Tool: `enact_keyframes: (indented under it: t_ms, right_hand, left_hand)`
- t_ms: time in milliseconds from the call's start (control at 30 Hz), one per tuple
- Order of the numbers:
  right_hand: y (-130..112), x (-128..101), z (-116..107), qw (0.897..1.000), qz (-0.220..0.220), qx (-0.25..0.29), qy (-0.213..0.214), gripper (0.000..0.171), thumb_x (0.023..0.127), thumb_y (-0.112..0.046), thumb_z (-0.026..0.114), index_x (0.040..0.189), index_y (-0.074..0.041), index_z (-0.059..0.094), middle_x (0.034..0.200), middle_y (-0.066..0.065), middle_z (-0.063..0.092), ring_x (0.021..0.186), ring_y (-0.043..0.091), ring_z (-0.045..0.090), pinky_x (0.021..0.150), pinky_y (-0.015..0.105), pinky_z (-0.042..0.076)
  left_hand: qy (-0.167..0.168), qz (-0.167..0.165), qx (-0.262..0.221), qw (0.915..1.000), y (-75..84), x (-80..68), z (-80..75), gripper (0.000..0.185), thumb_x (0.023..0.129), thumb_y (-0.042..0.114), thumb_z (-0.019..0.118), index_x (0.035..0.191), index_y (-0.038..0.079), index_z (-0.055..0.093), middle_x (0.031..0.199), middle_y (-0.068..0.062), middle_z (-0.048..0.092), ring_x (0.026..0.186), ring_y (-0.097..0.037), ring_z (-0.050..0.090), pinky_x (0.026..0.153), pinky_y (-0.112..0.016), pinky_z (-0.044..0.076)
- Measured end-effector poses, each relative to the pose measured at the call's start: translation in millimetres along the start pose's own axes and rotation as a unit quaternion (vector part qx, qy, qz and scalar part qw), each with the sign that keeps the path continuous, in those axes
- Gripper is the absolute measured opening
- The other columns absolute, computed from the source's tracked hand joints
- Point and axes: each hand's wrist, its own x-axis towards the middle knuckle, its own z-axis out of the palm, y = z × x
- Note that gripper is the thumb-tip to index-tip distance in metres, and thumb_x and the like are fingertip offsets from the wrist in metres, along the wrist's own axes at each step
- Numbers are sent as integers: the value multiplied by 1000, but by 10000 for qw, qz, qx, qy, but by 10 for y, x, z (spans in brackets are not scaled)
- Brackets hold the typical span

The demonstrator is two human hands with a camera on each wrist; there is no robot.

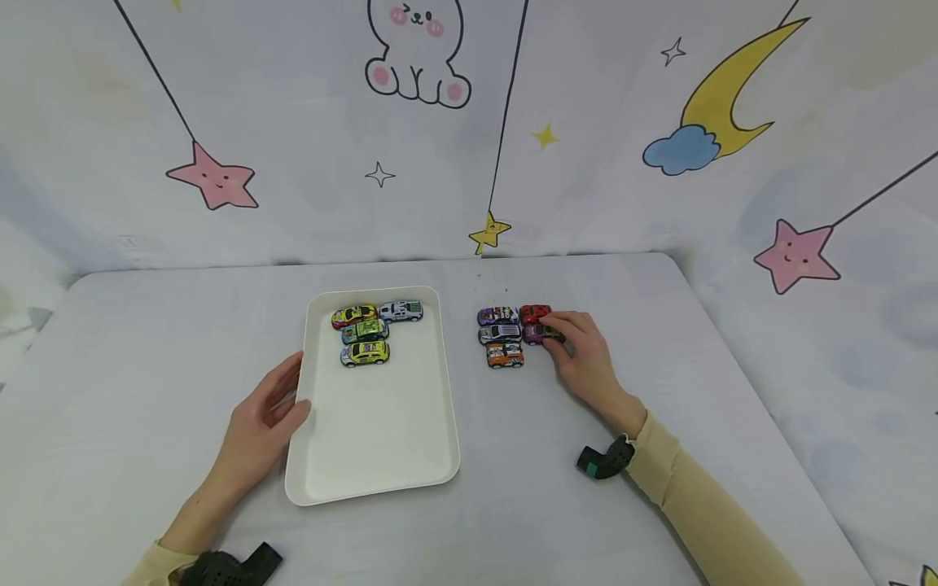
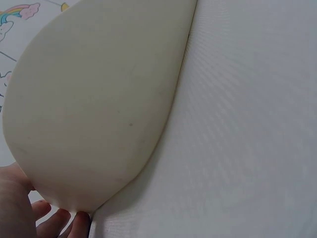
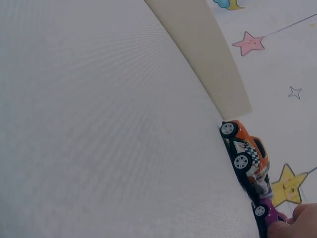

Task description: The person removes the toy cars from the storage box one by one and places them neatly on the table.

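The right hand (image 1: 582, 358) pinches the purple car (image 1: 541, 333), right of the tray (image 1: 374, 480) among four others on the desk (image 1: 146, 342). Lift it straight up, sparing its neighbours. The left hand (image 1: 267, 423), fingers relaxed, steadies the tray's left rim.

Before me hangs a pale fabric backdrop (image 1: 293, 122) printed with pink stars (image 1: 214, 179), a yellow crescent moon (image 1: 733, 89) on a blue cloud (image 1: 680, 150), and a white bunny (image 1: 418, 57).
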Motion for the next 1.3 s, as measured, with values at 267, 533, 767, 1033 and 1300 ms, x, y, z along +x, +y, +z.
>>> enact_keyframes:
  t_ms: [267, 533, 767, 1033, 1300]
  right_hand:
    - [-7, 14, 19, 9999, -25, -22, 105, 37, 80, 9, 77, 116, 1, 70, 117, 15, 66, 109, 31, 57, 95, 34, 48]
    - [-29, 22, 32, 9999, -40, 48, 153, 39, 79, 9, 78, 116, 1, 70, 117, 15, 66, 107, 31, 58, 94, 28, 46]
    - [-31, 19, 27, 9999, 80, 69, 132, 38, 80, 7, 78, 116, 1, 70, 117, 15, 66, 109, 30, 58, 95, 28, 47]
    - [-55, 63, 3, 9998, -159, 24, 95, 38, 79, 7, 79, 116, 1, 70, 117, 15, 67, 106, 30, 58, 89, 29, 45]
    - [-188, 162, -20, 9994, -335, 53, -22, 37, 79, 7, 79, 115, 2, 70, 118, 14, 67, 110, 29, 57, 92, 30, 46]
  left_hand:
    - [23, 23, 15, 10000, 6, -5, -13, 63, 97, 1, 61, 154, 8, 36, 151, -24, 44, 124, 16, 44, 95, -2, 42]
    - [42, 24, 10, 10000, 14, -20, -28, 63, 97, 1, 61, 154, 7, 36, 151, -25, 44, 124, 16, 44, 95, -2, 42]
    - [54, 103, -120, 9999, -19, -23, -21, 63, 96, -1, 60, 154, 6, 37, 150, -25, 44, 125, 12, 47, 95, -4, 43]
    - [38, 102, -135, 9998, -12, 10, -6, 62, 96, 0, 60, 153, 5, 37, 151, -25, 44, 125, 12, 46, 96, -4, 43]
    - [36, 48, -119, 9999, 0, 3, -12, 62, 97, 1, 60, 154, 6, 37, 151, -25, 44, 125, 13, 46, 96, -3, 43]
